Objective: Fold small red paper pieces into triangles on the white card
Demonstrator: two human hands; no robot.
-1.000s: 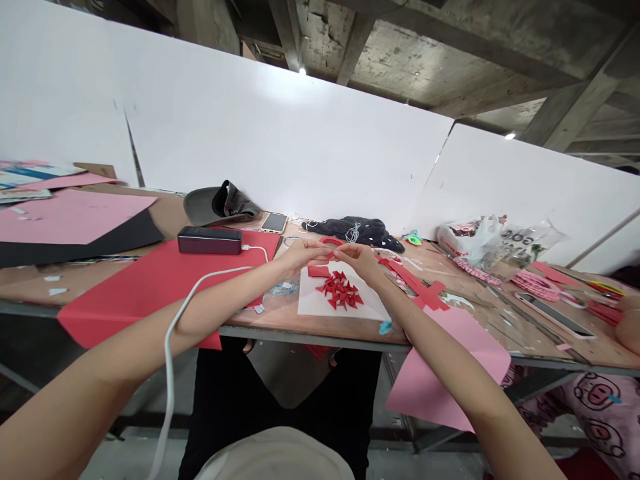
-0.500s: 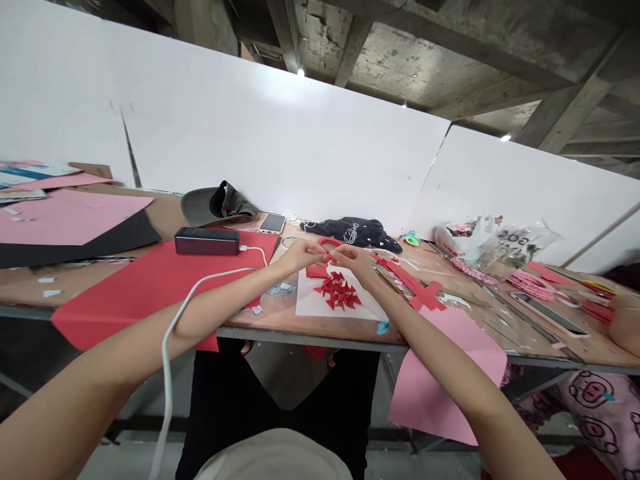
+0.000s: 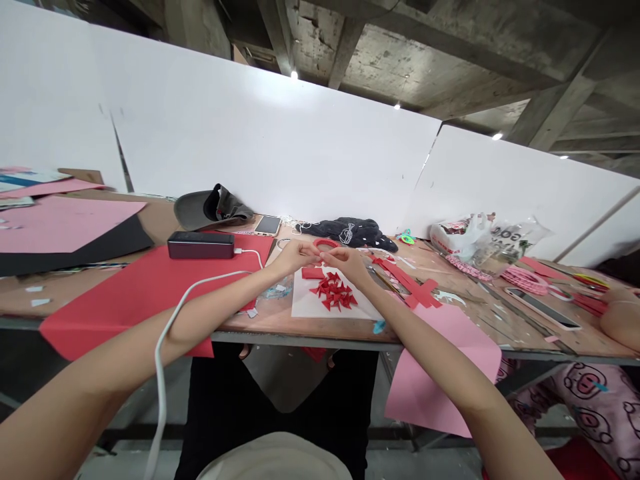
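My left hand (image 3: 297, 255) and my right hand (image 3: 346, 259) meet fingertip to fingertip over the white sheet (image 3: 304, 303). Both are closed in a pinch; whatever sits between the fingertips is too small to make out. Just behind them is a red ring (image 3: 327, 243), partly covered by the fingers. Below the hands, a heap of small folded red paper pieces (image 3: 336, 293) lies on the white sheet. A flat red paper piece (image 3: 313, 273) rests at the sheet's far left.
Left of me, a dark power bank (image 3: 201, 245) with a white cable (image 3: 173, 320) lies on red paper (image 3: 125, 287); the cable crosses my left forearm. Red strips (image 3: 407, 280) and pink paper (image 3: 445, 373) lie to the right. Another person's arm (image 3: 620, 320) shows at far right.
The view has shifted slightly. My hands stay together above the sheet, with fingers a little differently set; the heap looks the same.
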